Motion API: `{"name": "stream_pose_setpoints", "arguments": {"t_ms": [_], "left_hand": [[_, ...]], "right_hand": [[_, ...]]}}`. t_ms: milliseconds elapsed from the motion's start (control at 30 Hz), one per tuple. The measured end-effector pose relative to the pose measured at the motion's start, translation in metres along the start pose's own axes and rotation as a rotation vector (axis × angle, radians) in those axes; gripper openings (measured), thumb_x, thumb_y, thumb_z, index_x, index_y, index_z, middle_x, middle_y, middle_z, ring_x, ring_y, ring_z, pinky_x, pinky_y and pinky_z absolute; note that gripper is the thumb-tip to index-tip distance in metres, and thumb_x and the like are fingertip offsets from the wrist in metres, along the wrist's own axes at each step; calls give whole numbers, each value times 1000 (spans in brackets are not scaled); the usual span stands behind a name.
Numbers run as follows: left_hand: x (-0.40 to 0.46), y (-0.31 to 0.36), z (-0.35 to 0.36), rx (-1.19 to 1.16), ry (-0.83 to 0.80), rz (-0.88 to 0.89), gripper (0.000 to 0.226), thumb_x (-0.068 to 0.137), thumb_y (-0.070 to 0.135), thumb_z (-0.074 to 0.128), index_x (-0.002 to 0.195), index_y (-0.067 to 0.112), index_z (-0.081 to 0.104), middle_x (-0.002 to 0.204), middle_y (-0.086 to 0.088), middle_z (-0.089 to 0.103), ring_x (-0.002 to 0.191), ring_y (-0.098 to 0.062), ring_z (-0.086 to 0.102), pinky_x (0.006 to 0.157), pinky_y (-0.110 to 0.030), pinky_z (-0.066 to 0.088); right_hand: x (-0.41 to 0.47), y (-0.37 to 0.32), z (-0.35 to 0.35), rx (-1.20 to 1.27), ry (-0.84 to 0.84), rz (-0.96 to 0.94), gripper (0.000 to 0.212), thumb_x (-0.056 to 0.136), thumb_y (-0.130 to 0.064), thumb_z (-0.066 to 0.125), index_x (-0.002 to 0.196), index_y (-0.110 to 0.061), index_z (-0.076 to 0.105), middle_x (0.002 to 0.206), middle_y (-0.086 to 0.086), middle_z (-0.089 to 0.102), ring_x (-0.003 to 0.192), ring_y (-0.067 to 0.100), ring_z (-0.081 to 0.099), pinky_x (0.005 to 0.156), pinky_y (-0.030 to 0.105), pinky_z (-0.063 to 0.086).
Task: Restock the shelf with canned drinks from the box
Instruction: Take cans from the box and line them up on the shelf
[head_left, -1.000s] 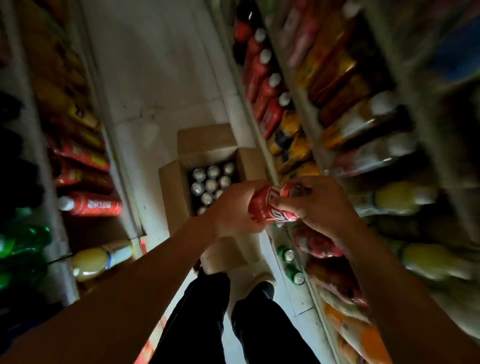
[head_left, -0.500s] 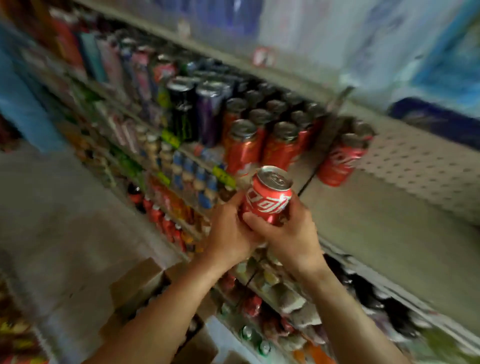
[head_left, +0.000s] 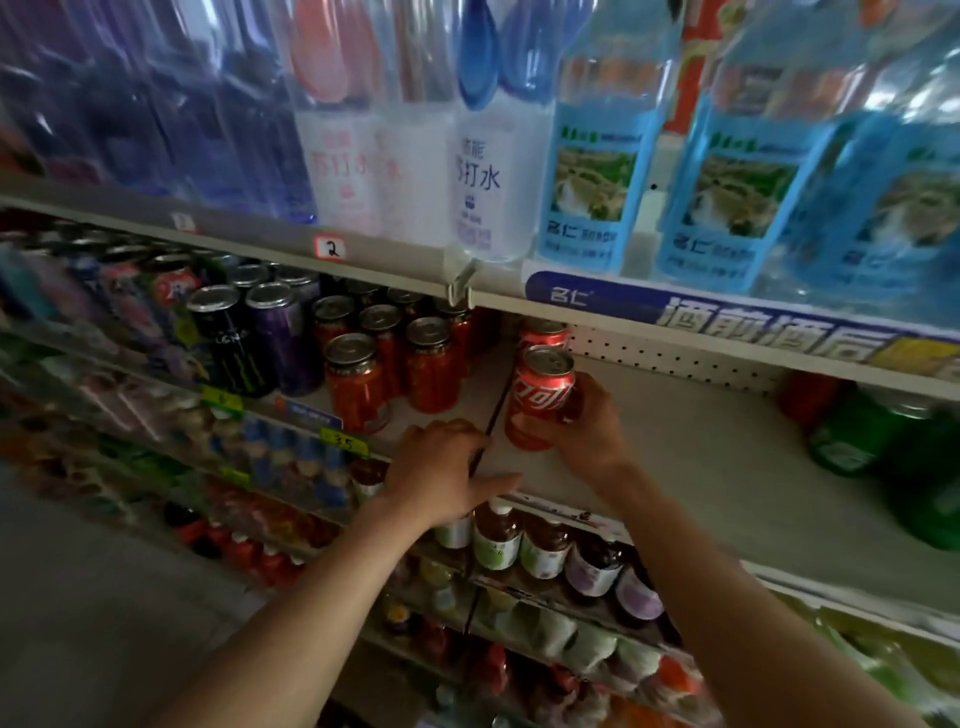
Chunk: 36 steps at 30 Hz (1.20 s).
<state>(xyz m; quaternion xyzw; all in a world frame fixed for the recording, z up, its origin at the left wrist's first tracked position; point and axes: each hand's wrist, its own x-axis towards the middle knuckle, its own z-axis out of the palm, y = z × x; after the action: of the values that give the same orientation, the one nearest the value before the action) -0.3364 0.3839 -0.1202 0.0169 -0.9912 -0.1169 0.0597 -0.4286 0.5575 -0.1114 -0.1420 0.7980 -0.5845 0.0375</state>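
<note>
Holding: the right hand (head_left: 582, 431) gripped a red cola can (head_left: 540, 397) from the side, thumb across the lower front and fingers curled round the far side.
Can position: the can stood upright at the shelf (head_left: 701, 467), just right of the dark divider line (head_left: 488, 426); whether its base touched the board could not be told, as the thumb covered it.
Behind the can: a second red can (head_left: 543, 332) stood directly behind it, near the pegboard back wall (head_left: 675, 358).
Left hand: the left hand (head_left: 441, 473) lay at the front edge of the shelf, holding nothing, with fingers loosely bent and the thumb stretched out towards the right; it was just beside the gripped can but apart from it.
Left of the divider: a group of red cans (head_left: 358, 389) stood in rows, and further left were a black tall can (head_left: 228, 338) and a purple tall can (head_left: 283, 338).
Right end of the shelf: green cans (head_left: 852, 436) stood well apart from the gripped can, with bare board between.
Shelf above: clear water bottles (head_left: 483, 171) and blue-labelled bottles (head_left: 592, 182) stood in a row, with a price tag marked 2 (head_left: 330, 247) on the front rail.
Shelf below: small bottles with pale labels (head_left: 545, 545) were lined up beneath the hands.
Box: out of view.
</note>
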Motion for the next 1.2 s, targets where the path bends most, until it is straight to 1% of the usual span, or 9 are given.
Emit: {"name": "stream_pose_setpoints", "arguments": {"t_ms": [167, 267, 433, 633, 800, 967, 1067, 1133, 1200], "left_hand": [[2, -8, -8, -139, -80, 32, 49, 88, 63, 50, 119, 27, 65, 119, 8, 61, 110, -15, 58, 89, -34, 50], [-1, -9, -13, -137, -87, 65, 39, 93, 52, 52, 122, 29, 64, 124, 8, 60, 112, -15, 57, 87, -26, 45], [1, -10, -18, -144, -125, 69, 40, 93, 51, 52, 124, 30, 63, 127, 10, 56, 114, -13, 55, 81, -21, 38], [5, -11, -19, -144, -154, 60, 41, 92, 53, 53, 125, 30, 62, 127, 10, 55, 113, -13, 55, 81, -22, 38], [2, -12, -16, -168, -141, 63, 40, 93, 52, 53, 124, 29, 62, 127, 9, 53, 113, -15, 54, 86, -27, 44], [-6, -20, -12, -277, -93, 110, 31, 98, 35, 49, 123, 23, 63, 123, 5, 59, 110, -17, 58, 86, -28, 46], [-22, -31, -7, -366, 107, 157, 29, 97, 22, 54, 125, 19, 61, 123, 5, 60, 112, -11, 57, 91, -23, 47], [-41, -43, -2, -405, 294, 134, 27, 96, 21, 57, 122, 18, 63, 120, 6, 61, 112, -8, 56, 92, -22, 48], [-60, -54, 5, -431, 402, 74, 21, 97, 27, 56, 114, 19, 64, 111, 6, 62, 106, -8, 58, 86, -22, 49]], "right_hand": [[5, 2, 8, 26, 61, 16, 62, 60, -11, 92, 111, -21, 58, 92, -16, 66, 80, -8, 63, 61, 7, 50], [2, 5, 13, 4, 107, 39, 67, 57, -16, 94, 113, -22, 56, 95, -16, 66, 86, -4, 64, 70, 12, 52], [3, 2, 20, -153, 116, 123, 75, 58, -27, 93, 121, -15, 56, 112, 0, 66, 101, 14, 63, 90, 33, 53], [3, -3, 22, -201, 147, 144, 75, 57, -27, 94, 121, -15, 56, 116, 3, 67, 106, 18, 64, 88, 30, 51], [-1, -4, 24, -189, 177, 150, 75, 59, -28, 93, 120, -14, 53, 111, 1, 66, 94, 11, 60, 79, 26, 47], [-11, -4, 27, -201, 146, 125, 90, 60, -29, 92, 133, -14, 41, 131, 8, 56, 117, 24, 58, 89, 28, 45], [-39, -18, 26, -305, 279, -69, 85, 71, -34, 85, 139, -15, 37, 134, 4, 47, 117, 22, 53, 91, 32, 47], [-68, -32, 32, -281, 380, -326, 60, 80, -25, 79, 129, -13, 46, 122, -2, 50, 105, 13, 54, 85, 31, 51], [-94, -38, 49, -215, 294, -555, 39, 83, -11, 74, 116, -8, 55, 110, 1, 54, 95, 12, 55, 78, 25, 49]]}}
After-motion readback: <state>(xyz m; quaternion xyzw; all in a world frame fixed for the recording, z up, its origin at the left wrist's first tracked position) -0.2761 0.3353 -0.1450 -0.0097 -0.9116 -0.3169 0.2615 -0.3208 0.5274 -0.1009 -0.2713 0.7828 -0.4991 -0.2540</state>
